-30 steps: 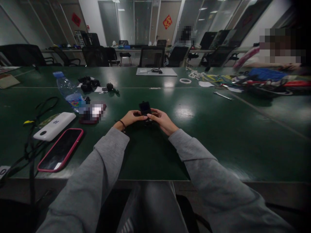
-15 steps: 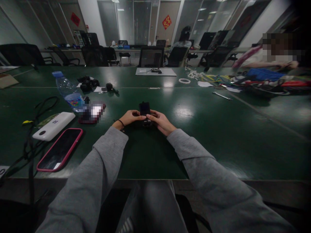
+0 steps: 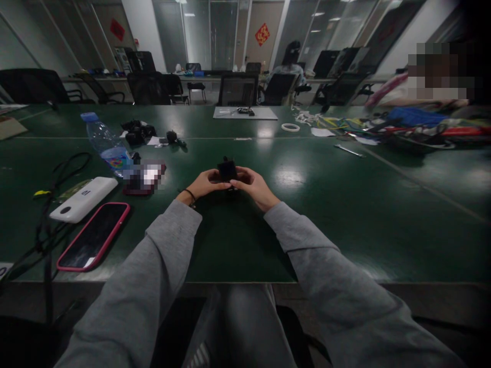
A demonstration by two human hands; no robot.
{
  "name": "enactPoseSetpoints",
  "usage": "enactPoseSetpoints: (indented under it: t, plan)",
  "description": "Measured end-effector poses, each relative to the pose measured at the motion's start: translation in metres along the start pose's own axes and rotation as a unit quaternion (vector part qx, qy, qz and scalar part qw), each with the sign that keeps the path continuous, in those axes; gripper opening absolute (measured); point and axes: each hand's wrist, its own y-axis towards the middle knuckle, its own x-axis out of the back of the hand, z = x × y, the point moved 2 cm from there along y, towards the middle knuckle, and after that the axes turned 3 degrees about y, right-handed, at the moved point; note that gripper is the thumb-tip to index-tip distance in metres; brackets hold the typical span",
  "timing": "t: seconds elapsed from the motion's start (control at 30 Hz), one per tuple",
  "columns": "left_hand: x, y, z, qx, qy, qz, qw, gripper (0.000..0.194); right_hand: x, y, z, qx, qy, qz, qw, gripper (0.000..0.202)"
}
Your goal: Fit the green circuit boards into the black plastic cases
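Observation:
A small black device [image 3: 227, 170] with a dark, squarish upper face is held between both hands, over the middle of the green table [image 3: 238, 245]. On its left side, my left hand [image 3: 204, 185] grips it, the thumb lying along its near face. My right hand [image 3: 251, 186] grips the right side, its thumb tip close to the left one. The fingers behind the device are partly hidden. A dark bracelet circles my left wrist.
To the left lie a pink-cased phone [image 3: 94, 236], a white power bank [image 3: 83, 199], black cables and a tilted plastic bottle [image 3: 109, 148]. Farther off are a tape roll [image 3: 290, 127], a wrench [image 3: 348, 151] and a tray [image 3: 245, 113]. A person sits at the far right beside tangled wires.
The device has tipped in my hands, so its lower part with the small buttons shows less. Both hands keep their hold in nearly the same place.

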Motion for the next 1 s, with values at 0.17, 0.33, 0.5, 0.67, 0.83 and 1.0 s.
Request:
enactPoseSetpoints:
  t: [0.17,0.33,0.5,0.67,0.83,1.0]
  plan:
    - [-0.004,-0.006,-0.017,-0.122,0.133,-0.064,0.982,0.060,0.008,0.004,0.018,0.150,-0.196,0.028,0.969,0.052]
    - [-0.009,-0.014,-0.029,-0.195,0.325,-0.139,0.915,0.042,0.011,0.003,0.019,0.227,-0.373,0.008,0.899,0.050]
    - [-0.011,-0.022,-0.034,-0.281,0.438,-0.184,0.834,0.024,0.001,-0.008,0.022,0.287,-0.442,0.003,0.849,0.053]
    - [-0.011,-0.027,-0.031,-0.334,0.467,-0.255,0.778,0.023,-0.005,-0.018,0.028,0.311,-0.471,-0.030,0.825,0.056]
    - [-0.010,-0.030,-0.028,-0.362,0.492,-0.325,0.722,0.023,-0.005,-0.022,0.030,0.297,-0.505,-0.096,0.805,0.049]
    - [-0.012,-0.033,-0.029,-0.372,0.498,-0.346,0.703,0.024,-0.004,-0.023,0.027,0.307,-0.511,-0.116,0.794,0.051]
